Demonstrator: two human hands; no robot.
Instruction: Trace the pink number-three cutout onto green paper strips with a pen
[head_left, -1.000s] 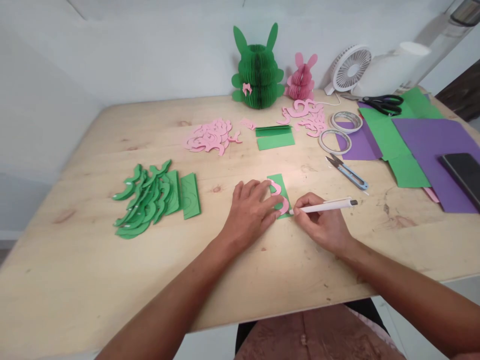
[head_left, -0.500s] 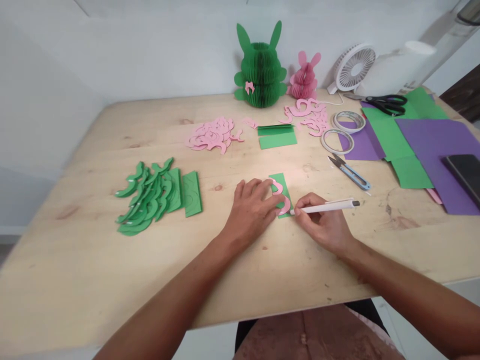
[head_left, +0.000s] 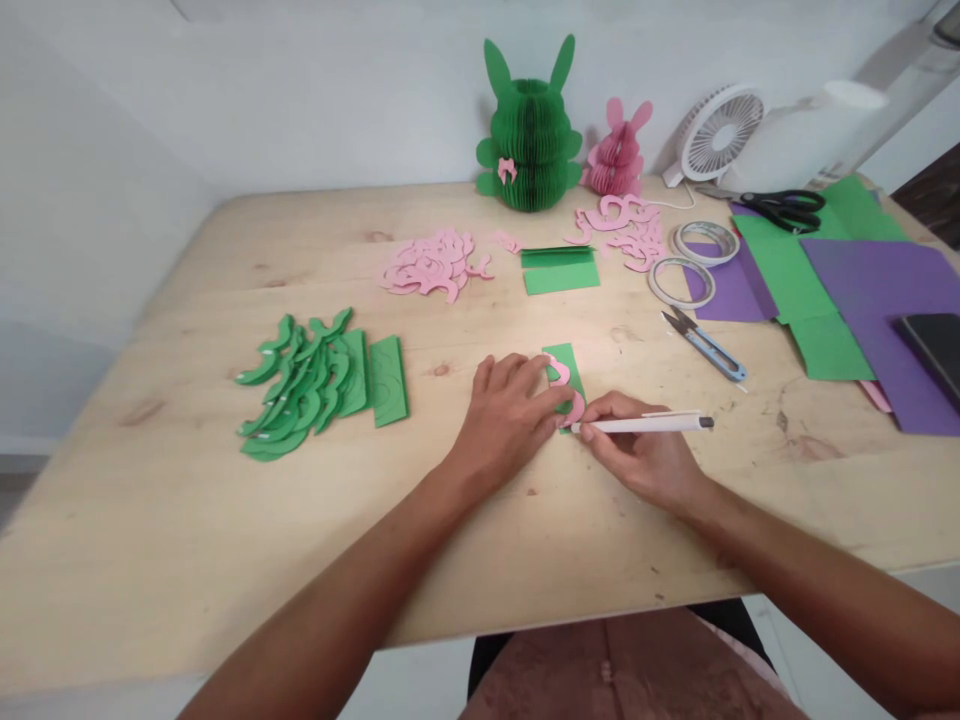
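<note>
On the wooden table, a small green paper strip lies in front of me with a curvy pink paper template on top. My left hand rests over both from the left, its fingers stretched out and pressing the template down; part of the template and strip is hidden beneath. A white pen is pinched in my right hand, lying almost level. The pen's tip touches near the template's lower edge, over the green strip.
Left are stacked green cutouts and a marked green strip. Behind lie pink cutouts and folded green paper. Thread snips, tape rolls, black scissors and a phone are right. Paper rabbits stand at the wall.
My right hand has brought the pen slightly left, its tip moving along the template's lower edge. My left hand stays pressed on the template. The view has shifted a little.
</note>
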